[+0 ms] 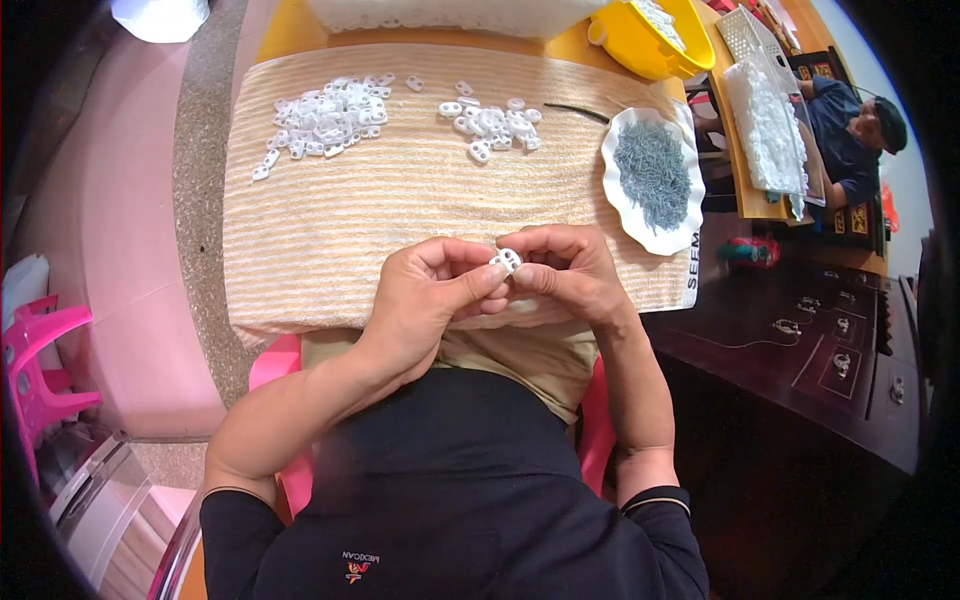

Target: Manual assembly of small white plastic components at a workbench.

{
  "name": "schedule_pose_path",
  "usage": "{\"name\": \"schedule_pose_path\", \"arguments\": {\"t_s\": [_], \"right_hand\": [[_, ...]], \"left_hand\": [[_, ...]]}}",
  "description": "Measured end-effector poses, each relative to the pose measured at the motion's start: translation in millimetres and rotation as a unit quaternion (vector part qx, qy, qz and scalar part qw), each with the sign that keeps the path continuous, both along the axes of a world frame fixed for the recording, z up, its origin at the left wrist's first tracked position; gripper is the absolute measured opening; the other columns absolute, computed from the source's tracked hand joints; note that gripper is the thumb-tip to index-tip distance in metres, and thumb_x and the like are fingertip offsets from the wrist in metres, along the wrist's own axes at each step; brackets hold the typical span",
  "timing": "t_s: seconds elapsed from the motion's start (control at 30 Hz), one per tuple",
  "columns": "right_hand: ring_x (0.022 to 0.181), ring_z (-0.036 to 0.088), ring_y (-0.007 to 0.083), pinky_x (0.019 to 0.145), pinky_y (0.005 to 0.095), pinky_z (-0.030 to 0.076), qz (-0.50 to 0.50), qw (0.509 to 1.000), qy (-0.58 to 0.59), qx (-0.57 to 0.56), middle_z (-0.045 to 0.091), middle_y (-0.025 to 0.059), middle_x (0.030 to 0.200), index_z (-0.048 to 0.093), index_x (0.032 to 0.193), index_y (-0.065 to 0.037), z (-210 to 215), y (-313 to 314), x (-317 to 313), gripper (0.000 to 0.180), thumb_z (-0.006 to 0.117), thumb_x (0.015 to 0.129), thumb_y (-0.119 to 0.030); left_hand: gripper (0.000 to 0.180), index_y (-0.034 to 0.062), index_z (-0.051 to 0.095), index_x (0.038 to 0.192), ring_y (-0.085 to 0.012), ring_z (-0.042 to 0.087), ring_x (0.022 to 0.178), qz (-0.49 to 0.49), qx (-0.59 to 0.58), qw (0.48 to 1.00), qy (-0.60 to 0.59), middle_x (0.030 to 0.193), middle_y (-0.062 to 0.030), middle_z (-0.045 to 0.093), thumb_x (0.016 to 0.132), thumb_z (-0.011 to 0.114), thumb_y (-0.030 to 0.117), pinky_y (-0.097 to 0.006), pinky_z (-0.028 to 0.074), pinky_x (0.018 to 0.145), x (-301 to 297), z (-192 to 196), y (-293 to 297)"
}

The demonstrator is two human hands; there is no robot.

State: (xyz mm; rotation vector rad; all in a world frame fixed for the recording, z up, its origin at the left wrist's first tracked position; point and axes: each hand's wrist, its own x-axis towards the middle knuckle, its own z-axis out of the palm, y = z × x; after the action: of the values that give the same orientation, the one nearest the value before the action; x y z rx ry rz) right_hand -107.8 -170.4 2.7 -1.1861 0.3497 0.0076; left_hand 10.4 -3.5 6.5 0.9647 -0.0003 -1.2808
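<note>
A small white plastic piece with holes (508, 261) is pinched between both hands above the near edge of the towel. My left hand (430, 290) grips it from the left with thumb and fingers, and my right hand (572, 273) grips it from the right. Farther off on the towel (400, 210) lies a large heap of white two-holed plastic pieces (330, 115) at the left. A smaller pile of white rounded pieces (492, 122) is in the middle. At the right, a wavy-edged white dish (627, 215) holds many small grey metal springs or pins (652, 172); their exact kind is too small to tell.
A dark thin tool (577, 110) lies by the dish. Behind stand a white container (450, 15) and a yellow basin (650, 45) with white pieces. Right of the table are a tub of white parts (768, 130) and a seated person (850, 130). A pink stool (45, 350) stands left.
</note>
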Motion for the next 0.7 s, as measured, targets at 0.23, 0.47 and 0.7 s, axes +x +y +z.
{"name": "schedule_pose_path", "arguments": {"t_s": [0.23, 0.47, 0.7], "right_hand": [[0.09, 0.067, 0.0181, 0.079, 0.0294, 0.056, 0.002, 1.0, -0.003, 0.011, 0.069, 0.0139, 0.1, 0.061, 0.115, 0.007, -1.7, -1.3, 1.3, 0.03, 0.065, 0.086, 0.0], [0.09, 0.067, 0.0187, 0.08, 0.0298, 0.056, -0.001, 0.999, 0.009, 0.046, 0.068, 0.0144, 0.101, 0.061, 0.115, 0.008, -0.1, -1.0, 0.7, 0.03, 0.065, 0.086, 0.002], [0.09, 0.067, 0.0188, 0.079, 0.0294, 0.055, -0.007, 0.997, 0.031, 0.072, 0.067, 0.0145, 0.102, 0.061, 0.113, 0.008, 6.4, -0.4, 1.8, 0.03, 0.065, 0.084, 0.004]], "left_hand": [[0.015, -0.0027, 0.061, 0.1, -0.0126, 0.065, 0.075, -0.002, 0.006, 1.0, 0.007, 0.087, -0.0091, 0.067, 0.087, 0.066, 0.004, -0.024, 0.056, 0.069, 1.4, 1.4, -1.2], [0.015, -0.0032, 0.061, 0.1, -0.0131, 0.065, 0.075, -0.009, 0.012, 1.0, 0.01, 0.087, -0.0097, 0.067, 0.087, 0.066, 0.003, -0.025, 0.056, 0.069, 2.2, 2.7, -1.5], [0.014, 0.0, 0.06, 0.1, -0.0136, 0.066, 0.075, -0.025, 0.009, 1.0, 0.001, 0.089, -0.0097, 0.067, 0.088, 0.065, 0.004, -0.026, 0.058, 0.069, 2.4, 0.7, -0.7]]}}
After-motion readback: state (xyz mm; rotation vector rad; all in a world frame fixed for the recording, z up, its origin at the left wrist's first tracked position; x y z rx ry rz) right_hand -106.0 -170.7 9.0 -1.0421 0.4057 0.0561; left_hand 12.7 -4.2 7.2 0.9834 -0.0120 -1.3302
